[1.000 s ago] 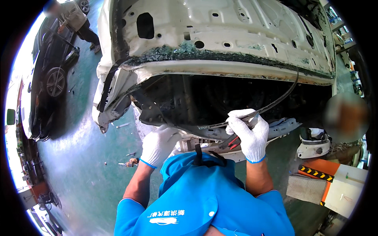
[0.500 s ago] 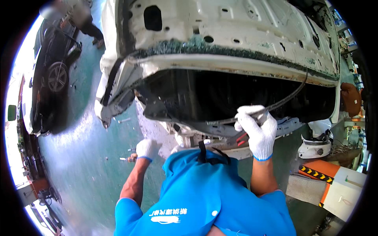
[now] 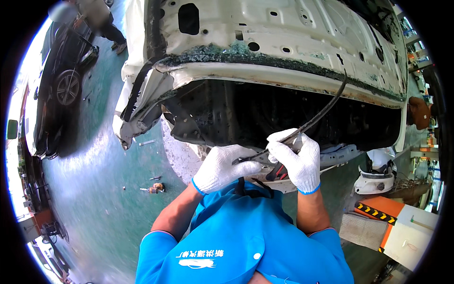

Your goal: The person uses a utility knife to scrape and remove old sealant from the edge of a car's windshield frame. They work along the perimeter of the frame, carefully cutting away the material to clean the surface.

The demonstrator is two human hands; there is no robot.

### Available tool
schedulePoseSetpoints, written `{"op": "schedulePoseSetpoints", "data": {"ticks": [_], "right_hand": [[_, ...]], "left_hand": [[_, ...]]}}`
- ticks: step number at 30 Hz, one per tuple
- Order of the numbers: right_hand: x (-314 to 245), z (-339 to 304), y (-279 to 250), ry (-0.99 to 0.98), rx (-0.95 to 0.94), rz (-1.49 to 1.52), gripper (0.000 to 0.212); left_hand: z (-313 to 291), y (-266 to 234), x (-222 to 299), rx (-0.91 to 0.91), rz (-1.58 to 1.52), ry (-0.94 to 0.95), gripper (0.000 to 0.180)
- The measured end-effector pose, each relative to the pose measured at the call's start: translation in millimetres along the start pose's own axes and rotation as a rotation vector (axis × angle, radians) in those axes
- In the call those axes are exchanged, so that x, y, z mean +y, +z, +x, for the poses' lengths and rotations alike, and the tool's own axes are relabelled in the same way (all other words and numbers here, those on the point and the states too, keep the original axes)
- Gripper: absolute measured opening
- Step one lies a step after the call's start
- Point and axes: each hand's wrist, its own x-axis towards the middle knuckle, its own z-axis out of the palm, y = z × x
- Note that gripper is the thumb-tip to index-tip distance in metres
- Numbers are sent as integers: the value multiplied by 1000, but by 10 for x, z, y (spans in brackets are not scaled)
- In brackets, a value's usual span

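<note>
A long, thin black strip [image 3: 326, 108], curved like a rubber trim, runs from my hands up to the right across the dark opening of a white car body [image 3: 213, 75]. My right hand [image 3: 299, 158], in a white knitted glove, is closed around the strip's lower part. Red-and-black handles [image 3: 275, 173] of a tool stick out beneath that hand; its working end is hidden. Also gloved, my left hand [image 3: 224, 165] pinches the strip's near end between thumb and fingers, just left of the right hand.
Broken greenish glass [image 3: 236, 48] lies along the body's edge. A crumpled white panel [image 3: 135, 125] juts out at left. On the green floor lies an orange-and-black power tool [image 3: 156, 188]. A dark car [image 3: 61, 90] and a person [image 3: 101, 21] are far left; an orange-and-white box [image 3: 402, 220] stands right.
My left hand has come up and rightward from beside my body and taken the strip's near end. My right hand has shifted left with the strip and tool handles; the strip stands steeper.
</note>
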Motion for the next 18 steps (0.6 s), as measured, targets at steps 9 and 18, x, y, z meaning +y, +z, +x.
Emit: {"op": "schedulePoseSetpoints", "data": {"ticks": [9, 18], "right_hand": [[200, -21, -56, -62, -151, -253, 21], [130, 46, -116, 87, -271, -264, 19]], "left_hand": [[29, 158, -50, 40, -4, 54, 32], [41, 58, -23, -153, -145, -48, 22]]}}
